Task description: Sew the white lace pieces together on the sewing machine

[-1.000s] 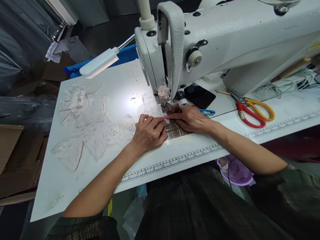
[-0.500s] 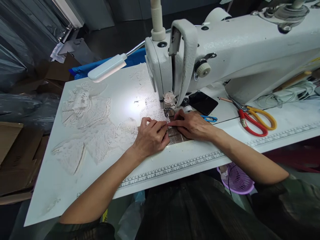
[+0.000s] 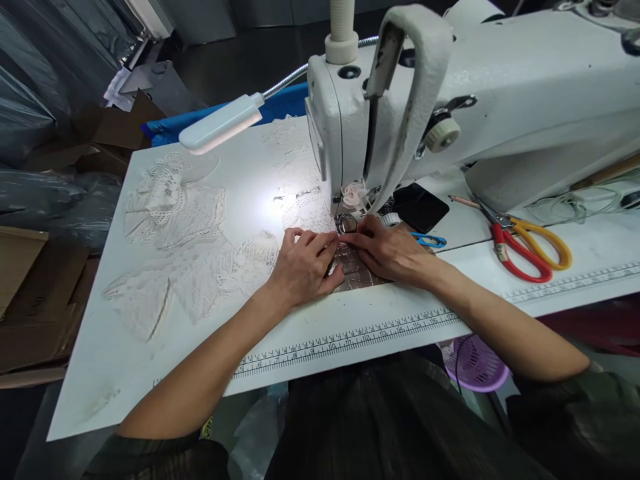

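Note:
White lace fabric (image 3: 210,263) lies spread over the left part of the table and runs up to the presser foot of a white sewing machine (image 3: 333,120). My left hand (image 3: 306,267) bends its fingers down on the lace edge just in front of the foot, its thumb out to the side. Close beside it, my right hand (image 3: 393,253) is closed, index finger and thumb at the same edge, fingertips almost meeting the left ones. The bit of lace between the fingertips is mostly hidden. Under both hands is the brownish machine bed plate (image 3: 357,272).
Red-and-yellow scissors (image 3: 525,247), a black phone (image 3: 419,207) and blue thread snips (image 3: 429,240) lie to the right. A lit lamp (image 3: 223,123) hangs over the lace. A printed ruler (image 3: 345,343) follows the front edge. A purple basket (image 3: 475,363) stands below.
The view has shifted slightly, so the machine looks nearer and larger. My left thumb has spread a little from its fingers. Both hands stay at the lace edge by the foot.

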`<state>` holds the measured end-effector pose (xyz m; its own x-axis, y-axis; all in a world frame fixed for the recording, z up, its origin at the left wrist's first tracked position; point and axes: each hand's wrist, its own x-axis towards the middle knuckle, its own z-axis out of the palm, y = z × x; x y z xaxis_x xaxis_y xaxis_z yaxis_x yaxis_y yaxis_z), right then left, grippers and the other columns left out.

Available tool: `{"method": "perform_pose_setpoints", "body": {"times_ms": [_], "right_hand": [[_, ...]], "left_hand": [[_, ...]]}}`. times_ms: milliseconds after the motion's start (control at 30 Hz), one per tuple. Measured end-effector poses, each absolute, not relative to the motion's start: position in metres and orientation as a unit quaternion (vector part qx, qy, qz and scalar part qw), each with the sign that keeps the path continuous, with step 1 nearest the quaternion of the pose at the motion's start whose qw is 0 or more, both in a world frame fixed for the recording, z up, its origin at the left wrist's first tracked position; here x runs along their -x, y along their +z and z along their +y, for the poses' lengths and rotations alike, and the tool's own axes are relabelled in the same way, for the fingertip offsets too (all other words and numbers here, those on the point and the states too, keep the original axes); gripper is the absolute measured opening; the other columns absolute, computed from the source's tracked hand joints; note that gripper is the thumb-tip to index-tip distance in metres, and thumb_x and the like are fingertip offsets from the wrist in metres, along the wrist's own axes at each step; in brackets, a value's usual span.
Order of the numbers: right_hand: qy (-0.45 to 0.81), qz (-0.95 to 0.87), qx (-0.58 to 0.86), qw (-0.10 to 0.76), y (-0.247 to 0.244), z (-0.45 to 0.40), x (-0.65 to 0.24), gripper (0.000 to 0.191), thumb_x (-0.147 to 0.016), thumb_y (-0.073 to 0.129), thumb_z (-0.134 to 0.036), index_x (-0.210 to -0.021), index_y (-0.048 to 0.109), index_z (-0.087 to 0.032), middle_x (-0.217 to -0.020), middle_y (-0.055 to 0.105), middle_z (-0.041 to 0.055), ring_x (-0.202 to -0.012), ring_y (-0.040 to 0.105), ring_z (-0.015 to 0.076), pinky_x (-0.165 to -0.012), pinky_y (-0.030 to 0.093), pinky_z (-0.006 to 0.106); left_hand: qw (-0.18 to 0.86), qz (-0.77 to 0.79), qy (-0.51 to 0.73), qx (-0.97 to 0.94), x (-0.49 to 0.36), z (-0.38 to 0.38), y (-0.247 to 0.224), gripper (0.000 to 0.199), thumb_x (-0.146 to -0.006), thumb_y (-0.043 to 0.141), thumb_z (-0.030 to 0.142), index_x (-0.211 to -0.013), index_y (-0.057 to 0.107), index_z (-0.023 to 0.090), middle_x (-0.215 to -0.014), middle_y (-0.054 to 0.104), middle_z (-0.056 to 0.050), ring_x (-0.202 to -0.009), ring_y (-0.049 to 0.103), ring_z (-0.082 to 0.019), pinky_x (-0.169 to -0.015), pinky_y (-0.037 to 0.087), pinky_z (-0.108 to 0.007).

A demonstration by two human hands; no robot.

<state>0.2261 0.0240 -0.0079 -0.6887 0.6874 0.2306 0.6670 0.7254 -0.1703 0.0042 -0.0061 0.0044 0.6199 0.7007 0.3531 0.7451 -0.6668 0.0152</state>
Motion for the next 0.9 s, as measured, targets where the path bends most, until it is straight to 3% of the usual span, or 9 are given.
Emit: {"method": "perform_pose_setpoints", "body": {"times_ms": [200, 433, 533, 700, 900], "right_hand": [[0.033, -0.928, 0.335, 0.16, -0.01, 0.023, -0.228, 0.038, -0.101, 0.041, -0.025, -0.131, 0.063, -0.021, -0.111, 0.059, 0.0157, -0.086, 0.056, 0.0232, -0.068, 0.043, 0.033], [0.019, -0.921, 0.373, 0.106, -0.002, 0.017, -0.218, 0.04, -0.097, 0.041, -0.016, -0.133, 0.061, -0.016, -0.113, 0.059, 0.0185, -0.087, 0.057, 0.0252, -0.073, 0.047, 0.037], [0.054, -0.916, 0.378, 0.12, -0.002, 0.021, -0.22, 0.04, -0.097, 0.042, -0.019, -0.132, 0.061, -0.015, -0.11, 0.059, 0.0183, -0.084, 0.058, 0.0241, -0.072, 0.048, 0.036], [0.187, -0.873, 0.391, 0.223, 0.007, 0.033, -0.24, 0.029, -0.097, 0.043, -0.026, -0.102, 0.068, -0.015, -0.104, 0.062, 0.0128, -0.08, 0.06, 0.0193, -0.074, 0.052, 0.033], [0.29, -0.853, 0.375, 0.218, 0.012, 0.048, -0.248, 0.028, -0.098, 0.047, -0.039, -0.086, 0.061, -0.019, -0.085, 0.063, 0.0066, -0.073, 0.059, 0.0184, -0.067, 0.05, 0.031]], "left_hand": [[0.041, -0.418, -0.155, 0.894, -0.005, -0.004, 0.005, 0.039, -0.093, 0.048, 0.037, -0.118, 0.066, 0.012, -0.126, 0.068, -0.013, -0.095, 0.064, -0.028, -0.084, 0.043, -0.049], [0.007, -0.437, -0.152, 0.886, -0.005, 0.001, 0.005, 0.041, -0.091, 0.053, 0.04, -0.121, 0.064, 0.015, -0.129, 0.066, -0.012, -0.098, 0.062, -0.028, -0.083, 0.042, -0.049], [-0.004, -0.447, -0.151, 0.882, -0.004, 0.002, 0.006, 0.042, -0.091, 0.052, 0.042, -0.122, 0.063, 0.015, -0.132, 0.064, -0.012, -0.1, 0.062, -0.027, -0.083, 0.04, -0.047], [-0.031, -0.461, -0.156, 0.873, -0.001, 0.003, 0.006, 0.045, -0.088, 0.056, 0.043, -0.126, 0.061, 0.019, -0.135, 0.063, -0.01, -0.104, 0.059, -0.027, -0.084, 0.039, -0.045], [-0.052, -0.473, -0.152, 0.866, 0.0, 0.005, 0.007, 0.047, -0.087, 0.057, 0.044, -0.128, 0.061, 0.02, -0.132, 0.063, -0.01, -0.106, 0.057, -0.028, -0.087, 0.037, -0.045]]}}
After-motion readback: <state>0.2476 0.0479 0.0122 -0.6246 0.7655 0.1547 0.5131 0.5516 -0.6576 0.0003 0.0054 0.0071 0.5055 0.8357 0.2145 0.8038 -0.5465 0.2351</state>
